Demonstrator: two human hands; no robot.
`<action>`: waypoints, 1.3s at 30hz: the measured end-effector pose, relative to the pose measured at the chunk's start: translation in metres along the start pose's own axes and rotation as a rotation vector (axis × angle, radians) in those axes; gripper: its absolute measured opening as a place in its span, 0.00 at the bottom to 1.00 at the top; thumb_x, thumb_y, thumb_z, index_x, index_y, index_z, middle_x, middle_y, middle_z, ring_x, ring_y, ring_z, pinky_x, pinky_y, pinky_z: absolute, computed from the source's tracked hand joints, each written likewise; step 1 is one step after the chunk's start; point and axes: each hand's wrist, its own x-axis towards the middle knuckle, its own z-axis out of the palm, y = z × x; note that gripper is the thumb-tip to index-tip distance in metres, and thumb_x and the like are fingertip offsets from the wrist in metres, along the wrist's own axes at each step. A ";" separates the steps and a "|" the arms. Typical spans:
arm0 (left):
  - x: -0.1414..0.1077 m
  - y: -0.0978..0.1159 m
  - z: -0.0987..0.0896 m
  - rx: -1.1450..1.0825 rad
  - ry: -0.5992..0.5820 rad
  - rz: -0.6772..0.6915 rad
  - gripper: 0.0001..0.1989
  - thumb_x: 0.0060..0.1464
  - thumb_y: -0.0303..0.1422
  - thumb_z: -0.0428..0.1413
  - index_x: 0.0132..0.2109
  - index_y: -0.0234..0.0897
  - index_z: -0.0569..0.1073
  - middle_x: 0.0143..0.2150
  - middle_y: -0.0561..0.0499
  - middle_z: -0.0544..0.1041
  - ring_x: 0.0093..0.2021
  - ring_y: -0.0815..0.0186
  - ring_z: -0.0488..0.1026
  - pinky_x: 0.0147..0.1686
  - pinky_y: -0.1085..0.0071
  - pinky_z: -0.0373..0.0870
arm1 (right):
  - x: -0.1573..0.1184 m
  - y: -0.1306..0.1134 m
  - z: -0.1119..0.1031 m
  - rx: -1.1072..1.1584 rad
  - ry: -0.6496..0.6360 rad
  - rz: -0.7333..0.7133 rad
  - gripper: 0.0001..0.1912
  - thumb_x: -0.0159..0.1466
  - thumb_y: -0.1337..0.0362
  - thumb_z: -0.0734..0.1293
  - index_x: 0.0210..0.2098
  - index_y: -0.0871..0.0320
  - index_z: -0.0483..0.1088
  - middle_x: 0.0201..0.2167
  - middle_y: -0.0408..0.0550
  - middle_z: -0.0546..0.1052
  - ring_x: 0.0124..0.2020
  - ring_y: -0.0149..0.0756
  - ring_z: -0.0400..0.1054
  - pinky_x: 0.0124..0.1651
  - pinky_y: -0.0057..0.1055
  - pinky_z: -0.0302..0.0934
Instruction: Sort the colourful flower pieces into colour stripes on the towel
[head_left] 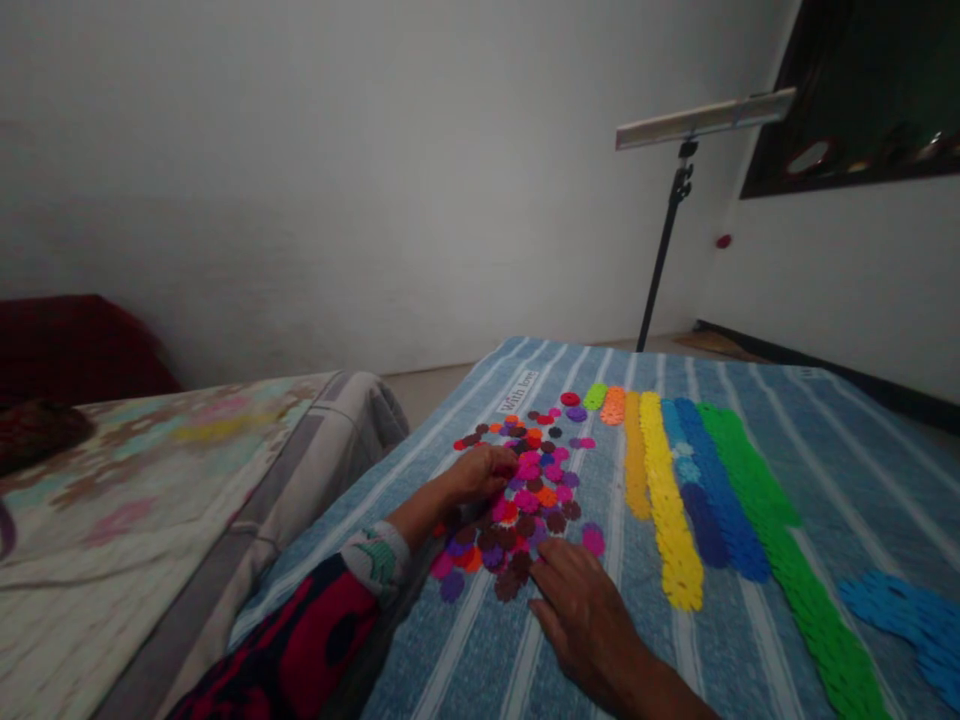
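Fingers (499,462) of the left hand (472,477) are curled down onto the loose pieces, and whether any piece is gripped cannot be told. To the left, a floral bedcover (127,500) is spread beside a folded grey cloth (330,450), and a red-and-black patterned sleeve (300,640) is seen on the left forearm. The mixed heap of flower-shaped pieces (536,525) lies on a blue striped sheet (750,650), between the two hands and below a small "With love" label (517,391). Its colours are unsorted; several dozen pieces are seen, but an exact count is prevented by overlap and by the hand. The right hand (581,620) is held open, its fingers (544,590) spread at the heap's lower edge. Further right, single-colour groups are laid out: eight are counted, comprising a lime patch (595,396), an orange patch (613,405), an amber band (636,455), a yellow band (670,500), a short light-blue band (679,440), an indigo band (703,525), a blue band (724,490) and a green band (780,560). One separate blue cluster (911,620) is placed at the far right. Two hands are seen, and no other person's.
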 end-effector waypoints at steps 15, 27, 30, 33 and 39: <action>-0.045 0.017 0.014 -0.024 0.181 -0.246 0.09 0.49 0.28 0.52 0.34 0.39 0.78 0.36 0.49 0.79 0.42 0.61 0.73 0.48 0.67 0.68 | 0.000 -0.003 -0.005 -0.030 -0.027 0.022 0.15 0.58 0.75 0.67 0.44 0.56 0.70 0.48 0.52 0.76 0.51 0.44 0.69 0.55 0.45 0.65; -0.070 0.026 0.011 -0.106 0.474 -0.412 0.13 0.54 0.37 0.51 0.38 0.37 0.79 0.43 0.45 0.81 0.47 0.59 0.76 0.51 0.64 0.70 | 0.000 -0.005 -0.008 -0.081 -0.038 -0.020 0.13 0.60 0.75 0.66 0.43 0.57 0.71 0.47 0.53 0.76 0.50 0.45 0.69 0.52 0.45 0.66; -0.076 0.020 0.013 -0.132 0.569 -0.487 0.15 0.54 0.40 0.51 0.40 0.38 0.79 0.44 0.46 0.81 0.47 0.58 0.76 0.52 0.64 0.70 | 0.000 -0.005 -0.010 -0.094 -0.019 -0.021 0.13 0.60 0.75 0.65 0.43 0.57 0.71 0.47 0.53 0.76 0.50 0.45 0.70 0.51 0.44 0.66; -0.080 0.016 0.015 -0.142 0.586 -0.538 0.15 0.54 0.41 0.51 0.37 0.37 0.79 0.40 0.46 0.81 0.44 0.59 0.77 0.49 0.65 0.71 | 0.000 -0.005 -0.011 -0.108 -0.005 -0.032 0.13 0.60 0.75 0.65 0.43 0.56 0.71 0.48 0.54 0.76 0.50 0.45 0.70 0.51 0.44 0.67; -0.081 0.020 0.017 -0.157 0.567 -0.593 0.14 0.53 0.38 0.50 0.34 0.38 0.78 0.36 0.49 0.80 0.39 0.62 0.76 0.42 0.69 0.71 | -0.003 -0.003 -0.010 -0.152 0.000 -0.057 0.12 0.62 0.73 0.64 0.45 0.58 0.71 0.50 0.57 0.76 0.52 0.46 0.70 0.55 0.47 0.66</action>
